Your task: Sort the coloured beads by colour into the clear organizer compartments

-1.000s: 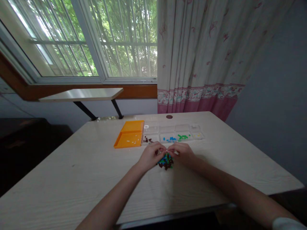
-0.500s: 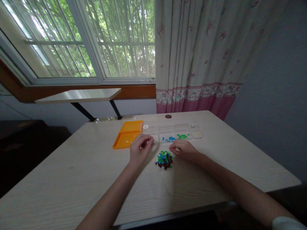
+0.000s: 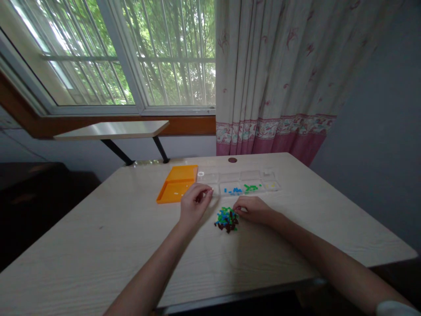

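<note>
A small heap of tiny green, blue and dark brown pieces [image 3: 226,220] lies on the table in front of me. At the heap's upper right edge is my right hand [image 3: 252,209], its thumb and fingertips pinched together; what they hold, if anything, is too small to make out. My left hand [image 3: 195,202] hovers up and left of the heap with curled fingers, thumb against forefinger. A tiny pale speck shows at its fingertips, too small to name. Beyond both hands, a clear plastic compartment box [image 3: 217,192] holds blue pieces [image 3: 235,191], green pieces [image 3: 252,188] and a few yellow ones.
An open orange case [image 3: 180,174] with several white pieces in its near half stands left of the clear box. A raised shelf [image 3: 115,130] on black legs is at the table's back left. Behind the wooden table [image 3: 131,245] are a barred window and a curtain [image 3: 263,87].
My right hand has come down slightly, its fingertips now at the heap's edge. The left hand keeps its curled pose. The whole view has shifted a little.
</note>
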`<move>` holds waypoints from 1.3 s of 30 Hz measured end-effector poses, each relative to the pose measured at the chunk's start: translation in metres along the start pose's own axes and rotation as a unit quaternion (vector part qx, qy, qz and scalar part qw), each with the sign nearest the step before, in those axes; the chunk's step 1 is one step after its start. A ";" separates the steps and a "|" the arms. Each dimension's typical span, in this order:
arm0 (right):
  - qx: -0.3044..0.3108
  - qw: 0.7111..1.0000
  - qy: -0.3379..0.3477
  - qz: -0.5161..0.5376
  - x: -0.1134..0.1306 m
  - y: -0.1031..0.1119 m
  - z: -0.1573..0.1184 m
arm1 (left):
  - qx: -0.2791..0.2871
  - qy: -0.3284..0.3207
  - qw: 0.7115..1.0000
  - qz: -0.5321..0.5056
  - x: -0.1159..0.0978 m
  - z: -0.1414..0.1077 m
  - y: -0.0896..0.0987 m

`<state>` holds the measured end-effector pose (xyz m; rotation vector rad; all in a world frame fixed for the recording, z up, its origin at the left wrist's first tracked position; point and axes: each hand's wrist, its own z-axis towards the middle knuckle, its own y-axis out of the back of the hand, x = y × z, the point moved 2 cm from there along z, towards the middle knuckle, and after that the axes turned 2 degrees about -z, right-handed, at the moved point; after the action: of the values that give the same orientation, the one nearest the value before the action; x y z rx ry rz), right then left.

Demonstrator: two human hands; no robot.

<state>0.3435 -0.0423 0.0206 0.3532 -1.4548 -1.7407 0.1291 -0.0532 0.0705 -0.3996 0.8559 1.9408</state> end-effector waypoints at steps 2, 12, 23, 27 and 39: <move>0.001 1.000 -0.003 0.000 0.000 0.000 0.000 | 0.002 0.020 0.999 0.040 0.011 0.004 0.004; 0.001 1.000 -0.017 -0.010 0.001 0.002 0.000 | 0.070 0.270 0.899 0.337 0.071 0.012 0.037; 0.012 1.000 -0.011 -0.016 0.003 0.002 0.001 | 0.076 0.258 0.904 0.334 0.072 0.012 0.037; 0.005 1.000 -0.013 -0.025 0.003 0.000 0.001 | 0.074 0.147 0.959 0.231 0.059 0.010 0.020; -0.171 0.983 0.066 -0.022 0.016 0.004 0.001 | 0.322 0.044 0.946 0.005 0.002 -0.020 -0.035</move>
<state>0.3349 -0.0530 0.0293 0.3130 -1.0375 -1.9236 0.1568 -0.0554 0.0420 -0.0869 1.4821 1.5441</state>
